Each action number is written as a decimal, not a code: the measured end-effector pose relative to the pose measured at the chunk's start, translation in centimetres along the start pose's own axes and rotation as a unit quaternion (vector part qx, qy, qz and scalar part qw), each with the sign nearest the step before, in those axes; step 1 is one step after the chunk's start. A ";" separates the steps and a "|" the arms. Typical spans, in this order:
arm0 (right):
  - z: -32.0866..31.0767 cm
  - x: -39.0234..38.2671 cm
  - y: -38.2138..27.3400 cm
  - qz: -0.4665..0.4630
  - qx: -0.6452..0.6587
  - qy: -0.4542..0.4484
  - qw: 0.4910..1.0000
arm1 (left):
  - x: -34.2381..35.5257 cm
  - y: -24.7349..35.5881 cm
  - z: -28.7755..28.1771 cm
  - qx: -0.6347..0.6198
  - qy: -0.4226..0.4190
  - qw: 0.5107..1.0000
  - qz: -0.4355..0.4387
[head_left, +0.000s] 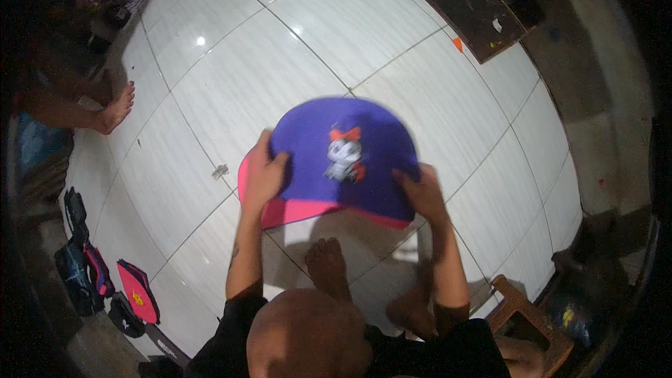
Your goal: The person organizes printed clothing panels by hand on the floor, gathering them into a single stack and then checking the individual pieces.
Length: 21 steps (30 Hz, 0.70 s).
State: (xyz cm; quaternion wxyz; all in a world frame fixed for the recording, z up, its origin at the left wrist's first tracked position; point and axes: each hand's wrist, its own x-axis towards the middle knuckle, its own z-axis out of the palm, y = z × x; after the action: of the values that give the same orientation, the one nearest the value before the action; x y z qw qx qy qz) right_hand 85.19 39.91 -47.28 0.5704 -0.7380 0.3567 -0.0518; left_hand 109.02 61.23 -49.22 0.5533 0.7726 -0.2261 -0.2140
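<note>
Between my hands is a purple fabric piece (301, 126), rounded along its far edge, with a bright pink layer (294, 211) showing at its near and left edges. A small cartoon animal with a red bow (345, 157) sits near its middle. My left hand (264, 171) is closed on the left edge, thumb on the purple face. On the right edge, my right hand (424, 192) grips in the same way, its thumb also on top. The fingers under the piece are hidden. It is held above the tiled floor, and its outline is slightly blurred.
White tiles (231, 49) cover the floor. At the lower left lie a pink piece with a yellow figure (138, 295) and several dark pieces (78, 276). Another person's foot (117, 108) rests at the left. A dark board (462, 0) lies far right; a brown stool (514, 304) stands near right.
</note>
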 end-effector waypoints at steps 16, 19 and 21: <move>13.3 3.4 2.6 -0.094 -0.251 0.033 0.963 | -10.8 -11.4 -6.1 0.321 0.176 0.920 -0.143; 13.1 4.2 2.6 -0.044 -0.203 0.050 0.977 | -10.2 -10.4 -5.4 0.220 0.179 0.940 -0.191; 13.0 4.5 2.6 -0.016 -0.197 0.036 0.980 | -9.4 -8.9 -5.4 0.244 0.117 0.931 -0.246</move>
State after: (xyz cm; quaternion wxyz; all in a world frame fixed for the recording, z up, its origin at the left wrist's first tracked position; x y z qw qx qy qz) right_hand 93.56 47.50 -55.48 0.3995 -0.8395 0.3679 -0.0160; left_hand 105.55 73.35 -55.35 0.3005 0.9347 -0.0071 -0.1897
